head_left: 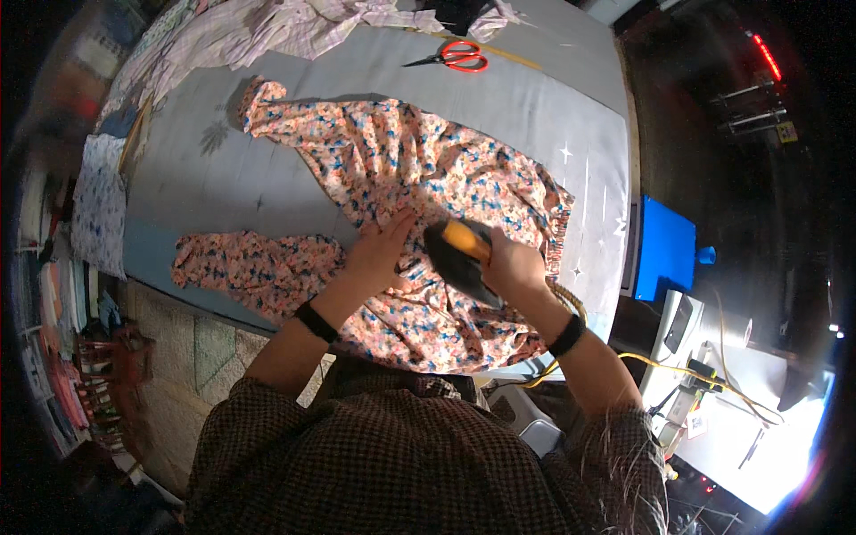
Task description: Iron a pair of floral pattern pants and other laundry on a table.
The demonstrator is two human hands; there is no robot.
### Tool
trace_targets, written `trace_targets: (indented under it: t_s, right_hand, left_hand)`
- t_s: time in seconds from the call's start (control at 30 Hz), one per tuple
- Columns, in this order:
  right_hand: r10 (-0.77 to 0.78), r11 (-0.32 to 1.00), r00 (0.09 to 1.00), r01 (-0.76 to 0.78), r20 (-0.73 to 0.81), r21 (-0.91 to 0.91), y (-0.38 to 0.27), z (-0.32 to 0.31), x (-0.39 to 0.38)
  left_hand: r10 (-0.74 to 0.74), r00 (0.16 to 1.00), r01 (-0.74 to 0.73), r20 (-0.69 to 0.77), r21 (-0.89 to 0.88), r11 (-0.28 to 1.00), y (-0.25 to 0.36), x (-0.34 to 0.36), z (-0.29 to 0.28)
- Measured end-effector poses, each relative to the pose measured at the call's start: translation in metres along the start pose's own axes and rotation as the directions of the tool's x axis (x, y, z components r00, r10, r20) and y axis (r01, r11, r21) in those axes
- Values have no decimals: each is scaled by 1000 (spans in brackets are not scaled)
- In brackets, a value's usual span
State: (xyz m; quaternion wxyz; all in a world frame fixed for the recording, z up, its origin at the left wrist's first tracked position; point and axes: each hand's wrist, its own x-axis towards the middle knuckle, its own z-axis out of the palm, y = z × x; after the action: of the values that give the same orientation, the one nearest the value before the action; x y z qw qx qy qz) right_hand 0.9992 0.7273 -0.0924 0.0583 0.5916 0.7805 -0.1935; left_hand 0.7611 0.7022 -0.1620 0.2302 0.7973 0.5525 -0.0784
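Observation:
Across the grey-covered table [276, 192] lies a pair of pink floral trousers [392, 134], wrinkled, with a gathered elastic edge at the right and both legs reaching left. My right hand [515, 267] is closed round the handle of a dark clothes iron [455, 259] with a yellow top, which sits on the fabric near its middle. A cord trails from it toward the lower right. Just left of the iron, my left hand [383, 252] lies on the cloth with its fingers stretched out. The iron's soleplate is hidden.
Red-handled scissors [464, 57] lie beyond the trousers, near a yellow ruler [508, 55]. Plaid cloth [259, 31] is heaped along the far left edge. A blue panel [667, 248] stands off the table's right side. The yellow cord [655, 361] runs past my right forearm.

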Motion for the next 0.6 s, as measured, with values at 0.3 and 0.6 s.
trace_targets:
  t_s: [0.3,0.6]
  right_hand:
    - [135,927,939,-8,-315,374,70,-74,30]
    - [573,817,753,-554,-323,157,235,-57,-13]
  left_hand:
    - [92,952,-193,-293,-339,921,-7,-41,1]
    - [68,959,-137,-276,-236,962,-6,-178,59]
